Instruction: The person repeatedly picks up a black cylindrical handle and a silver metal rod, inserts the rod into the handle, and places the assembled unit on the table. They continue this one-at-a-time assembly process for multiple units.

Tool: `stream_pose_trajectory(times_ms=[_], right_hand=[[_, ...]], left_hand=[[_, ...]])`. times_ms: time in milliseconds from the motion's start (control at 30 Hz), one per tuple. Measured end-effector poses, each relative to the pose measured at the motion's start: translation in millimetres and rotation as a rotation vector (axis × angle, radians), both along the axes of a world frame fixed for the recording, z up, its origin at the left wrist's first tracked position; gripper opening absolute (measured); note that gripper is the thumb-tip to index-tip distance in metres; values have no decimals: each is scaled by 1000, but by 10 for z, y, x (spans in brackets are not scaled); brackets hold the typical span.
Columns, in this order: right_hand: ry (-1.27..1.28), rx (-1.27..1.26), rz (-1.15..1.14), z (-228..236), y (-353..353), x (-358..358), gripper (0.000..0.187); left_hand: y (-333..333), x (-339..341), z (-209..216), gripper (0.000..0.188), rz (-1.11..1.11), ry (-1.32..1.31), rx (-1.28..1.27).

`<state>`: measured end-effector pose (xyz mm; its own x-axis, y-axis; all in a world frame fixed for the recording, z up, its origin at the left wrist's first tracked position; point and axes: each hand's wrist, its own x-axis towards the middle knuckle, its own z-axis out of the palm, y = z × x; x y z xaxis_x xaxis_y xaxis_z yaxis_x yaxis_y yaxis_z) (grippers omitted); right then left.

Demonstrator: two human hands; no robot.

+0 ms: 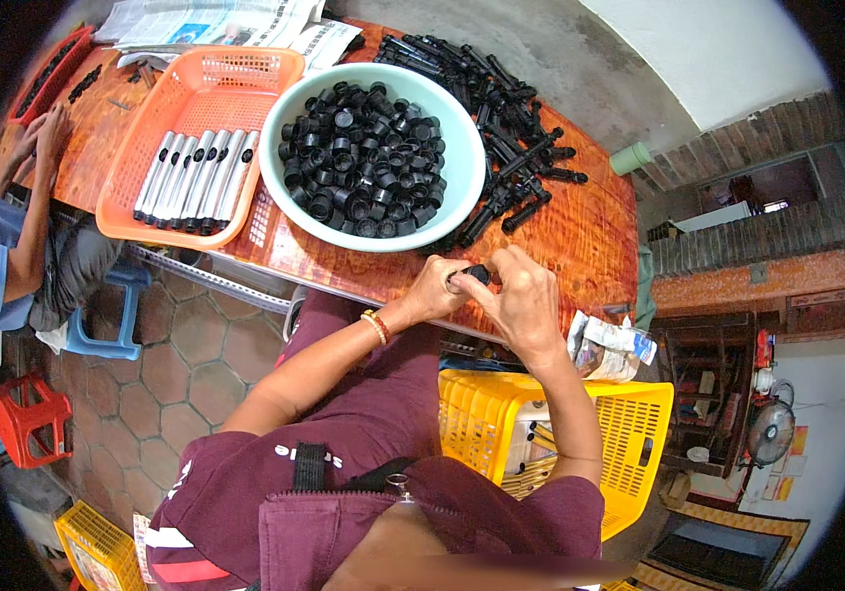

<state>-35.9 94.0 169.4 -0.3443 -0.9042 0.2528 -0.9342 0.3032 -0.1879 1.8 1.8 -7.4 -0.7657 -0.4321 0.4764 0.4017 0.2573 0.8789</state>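
Observation:
My left hand (pixel 430 290) and my right hand (pixel 523 303) meet at the front edge of the table, both closed around a small black cylindrical part (pixel 481 274). Its dark rounded end shows between my fingers; the rest is hidden by them. Just beyond my hands stands a pale mint basin (pixel 275 148) heaped with short black caps (pixel 363 163). Many long black tubular parts (pixel 531 163) lie in a loose pile to the right of the basin.
Left of the basin, an orange basket (pixel 204 59) holds a row of silver tubes (pixel 204 175) with black ends. Newspapers (pixel 216 22) lie behind it. Another person's hands (pixel 40 148) rest at the far left. A yellow crate (pixel 629 453) stands beside me; stools (pixel 33 422) are on the floor.

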Motion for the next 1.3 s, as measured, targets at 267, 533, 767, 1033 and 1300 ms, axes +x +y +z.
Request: stream_pose_trajectory(times_ms=[267, 533, 767, 1033, 1300], right_hand=[[-192, -30, 5, 61, -119, -33, 33], [-89, 421, 282, -254, -428, -73, 47], [-107, 271, 160, -373, -434, -95, 41], [-163, 241, 98, -405, -367, -128, 42], [-322, 446, 368, -281, -359, -282, 38]], left_hand=[[105, -47, -29, 11, -7, 104, 2], [213, -2, -4, 14, -131, 53, 19], [231, -17, -107, 17, -165, 4, -2], [257, -47, -88, 19, -179, 4, -11], [58, 76, -74, 22, -211, -47, -41]])
